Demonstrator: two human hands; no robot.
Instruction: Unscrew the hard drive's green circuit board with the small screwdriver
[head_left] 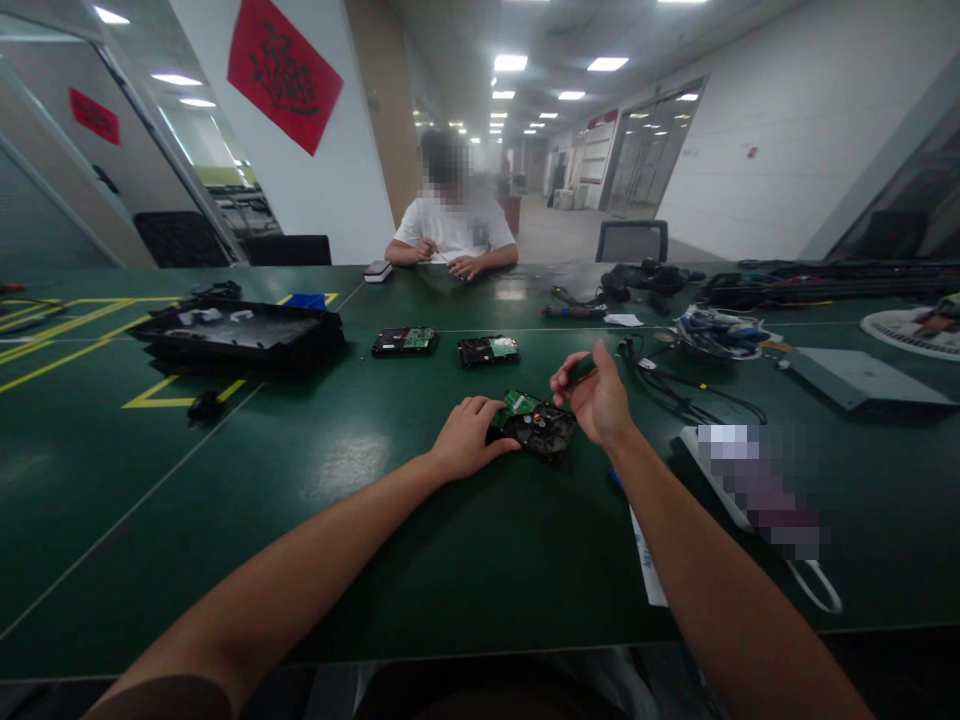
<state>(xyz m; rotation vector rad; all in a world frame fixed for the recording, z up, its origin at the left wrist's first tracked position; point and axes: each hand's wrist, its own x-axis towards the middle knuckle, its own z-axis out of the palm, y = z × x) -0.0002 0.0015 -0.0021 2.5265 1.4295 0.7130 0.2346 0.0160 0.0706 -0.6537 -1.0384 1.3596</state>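
Centrally, on a dark green tabletop (pixel 337 560), lies a hard drive with a green circuit board and dark metal casing (pixel 541 428); it sits slightly askew before the wearer, its board toward the left hand. Left hand (pixel 469 438) partly closed about the drive's left end, thumb along the near edge, fingers over the far side. Right hand (pixel 596 395) raised just beside the drive's right end, fingers half curled, thumb pointing up; a thin dark and yellowish sliver shows among the fingers, too small to identify; cannot tell how firmly it is held, nor whether the fingertips touch the drive.

Beyond, two further units lie apart from each other: a black-edged drive with a green board (pixel 405 341) to the left, a black drive with a pale green board (pixel 489 350) nearer the middle. Farther left, a wide black plastic tray (pixel 247 345); near it, a small black part (pixel 205 406). To the right, thin black cables (pixel 667 390), then a flat grey metal box (pixel 870 378); below the right forearm, a white strip with blue print (pixel 646 560), partly hidden. Across the table, a seated person in a white shirt (pixel 457 232), both hands together near the far edge.
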